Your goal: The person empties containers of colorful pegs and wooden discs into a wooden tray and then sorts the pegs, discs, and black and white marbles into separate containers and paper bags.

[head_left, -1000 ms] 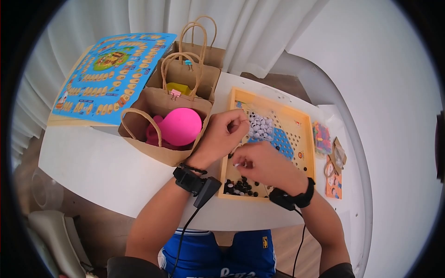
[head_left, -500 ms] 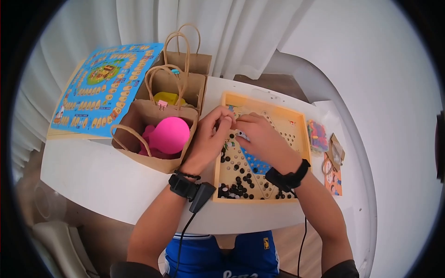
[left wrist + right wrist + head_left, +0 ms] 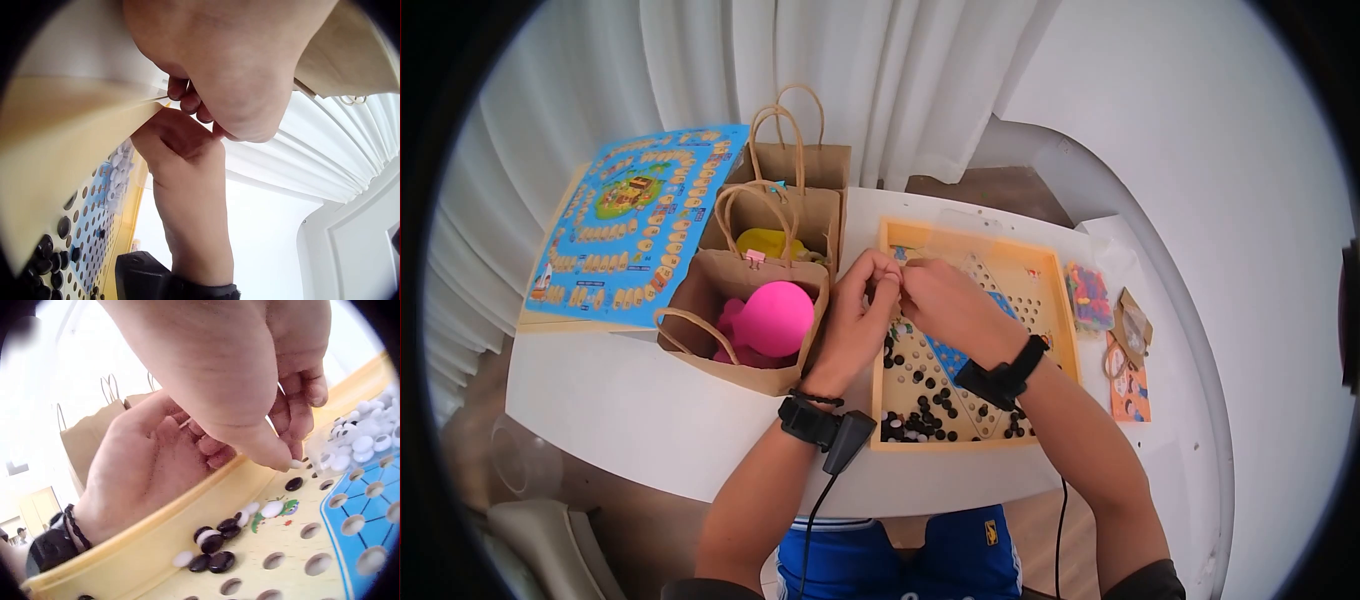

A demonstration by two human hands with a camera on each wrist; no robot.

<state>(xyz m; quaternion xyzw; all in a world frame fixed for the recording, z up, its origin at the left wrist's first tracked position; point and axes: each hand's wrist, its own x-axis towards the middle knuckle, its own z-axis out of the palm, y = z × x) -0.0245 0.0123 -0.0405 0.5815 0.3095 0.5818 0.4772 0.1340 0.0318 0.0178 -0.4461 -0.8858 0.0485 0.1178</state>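
Note:
My left hand [image 3: 858, 325] and right hand [image 3: 955, 305] meet at the fingertips above the left side of a shallow wooden tray [image 3: 1068, 325]. Both have bent fingers. In the right wrist view, a thin white edge shows among the left hand's [image 3: 147, 469] fingers, and a white spot sits at the right thumb's tip; whether these are pieces or nails is unclear. Black pieces [image 3: 940, 397] and some white ones lie loose on the perforated board. A clear pack of white pieces [image 3: 362, 440] rests on it, hidden in the head view behind my right hand.
Paper bags stand left of the tray, the nearest holding a pink item [image 3: 772, 318], another a yellow one [image 3: 768, 241]. A blue game board [image 3: 635, 215] leans behind them. Right of the tray are a box of colourful pieces [image 3: 1089, 297] and an orange card [image 3: 1129, 385].
My right hand has moved up and left from over the tray's lower part to meet my left hand, which has shifted slightly left. The head view has shifted too.

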